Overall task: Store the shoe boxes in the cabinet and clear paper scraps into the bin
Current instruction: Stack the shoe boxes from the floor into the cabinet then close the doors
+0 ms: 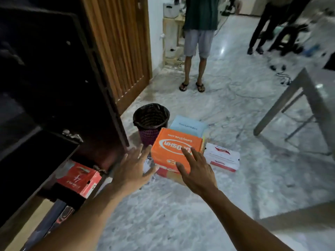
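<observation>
An orange shoe box (174, 145) lies on top of a stack on the marble floor. Behind it lies a light blue box (188, 125), and to its right a white box with red print (223, 158). My left hand (135, 166) hovers with spread fingers just left of the orange box, holding nothing. Spread open as well, my right hand (196, 169) is above the box's near right corner. A red shoe box (79, 178) lies on a low shelf of the dark cabinet (59, 91) at the left. Pale paper scraps (148, 164) show between my hands.
A black-lined basket bin (151, 120) stands on the floor just left of the boxes. One person in sandals (196, 44) stands farther back, and another at the far right. A grey table (308, 91) is at the right. A slatted wooden door adjoins the cabinet.
</observation>
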